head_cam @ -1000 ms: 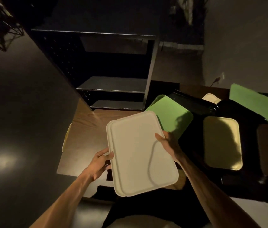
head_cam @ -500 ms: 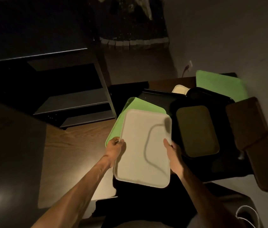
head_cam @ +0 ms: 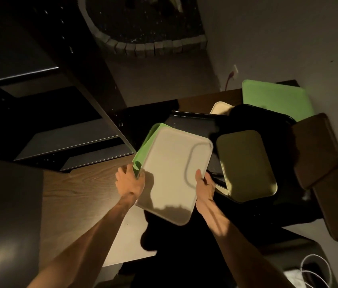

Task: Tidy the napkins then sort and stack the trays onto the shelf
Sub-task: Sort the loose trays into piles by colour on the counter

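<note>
I hold a cream tray (head_cam: 170, 173) flat over the table's middle, my left hand (head_cam: 129, 181) on its left edge and my right hand (head_cam: 204, 185) on its right edge. Under its far left side lies a green tray (head_cam: 144, 149), and my left fingers reach that tray's edge. To the right an olive tray (head_cam: 246, 165) rests on black trays (head_cam: 195, 124). A second green tray (head_cam: 276, 98) lies at the far right, with a small cream tray (head_cam: 222, 108) partly hidden beside it. The dark shelf unit (head_cam: 66, 140) stands at the left.
Brown trays (head_cam: 317, 150) overlap at the right edge of the wooden table (head_cam: 80, 188). A white cable (head_cam: 315, 271) coils at the bottom right. A wall outlet with a cord (head_cam: 231, 74) sits behind the table. The scene is dim.
Both hands carried the cream tray from in front of the shelf rightward and forward, over the green tray. The view swung right, away from the shelf.
</note>
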Motion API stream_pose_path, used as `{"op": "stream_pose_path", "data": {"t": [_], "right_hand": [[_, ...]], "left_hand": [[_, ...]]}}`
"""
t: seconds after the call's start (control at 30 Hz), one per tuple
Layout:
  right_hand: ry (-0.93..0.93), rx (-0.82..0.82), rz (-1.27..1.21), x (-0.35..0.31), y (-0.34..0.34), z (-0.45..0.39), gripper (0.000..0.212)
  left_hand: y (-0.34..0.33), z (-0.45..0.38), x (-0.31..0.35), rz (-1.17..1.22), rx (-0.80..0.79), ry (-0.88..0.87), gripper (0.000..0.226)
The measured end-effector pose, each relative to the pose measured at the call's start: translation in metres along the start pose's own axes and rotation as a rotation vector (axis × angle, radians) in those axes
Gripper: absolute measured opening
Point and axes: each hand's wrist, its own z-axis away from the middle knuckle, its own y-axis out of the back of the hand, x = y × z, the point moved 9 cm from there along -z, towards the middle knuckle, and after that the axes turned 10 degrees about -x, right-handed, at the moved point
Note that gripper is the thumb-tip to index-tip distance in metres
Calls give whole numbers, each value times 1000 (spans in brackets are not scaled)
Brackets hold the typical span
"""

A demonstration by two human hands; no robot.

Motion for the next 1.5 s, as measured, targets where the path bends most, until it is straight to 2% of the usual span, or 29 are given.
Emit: {"op": "stream_pose_path", "data": {"t": [0.03,0.1,0.17,0.27,0.37,0.57,0.67,0.7,0.8,0.93,1.03,1.23,1.3,1.37,1.43,1.5], "right_hand": [[-9,1,-15,0,-2,0,65],[-4,7,-47,-7,-4,4,64],[24,1,-47,-12,-6,3,54],[81,23,-8,-22,-8,4,36],[94,99,36,-27,-5,8,38],[132,124,181,-37,-3,11,37],[106,116,183,-39,2,10,43],[91,111,169,-39,3,11,43],[56,100,204,-40,10,10,42],[54,91,251,-39,18,10,44],[83,65,263,-39,21,13,44],[97,-61,361,-28,25,22,48],[110,-107,392,-27,25,30,39],[136,-174,445,-22,20,38,19],[151,-254,548,-12,8,46,24],[133,-300,630,4,-5,49,36]], "left_hand": [[0,-1,-1,-13,9,5,57],[-9,-8,-7,33,-69,31,65],[-16,-17,-16,101,-151,54,68],[-11,-16,-21,193,-164,86,54],[-16,-6,-20,313,-207,92,36],[-42,9,-33,397,-319,114,36],[-51,19,-36,528,-358,165,32],[-54,21,-36,575,-363,187,37],[-62,29,-35,667,-371,230,49],[-69,43,-38,789,-356,295,46],[-75,54,-42,882,-351,324,54],[-78,79,-51,914,-289,387,73],[-77,87,-57,930,-275,384,62],[-73,95,-68,937,-255,390,43],[-64,105,-82,931,-212,397,31],[-56,110,-102,926,-163,414,30]]}}
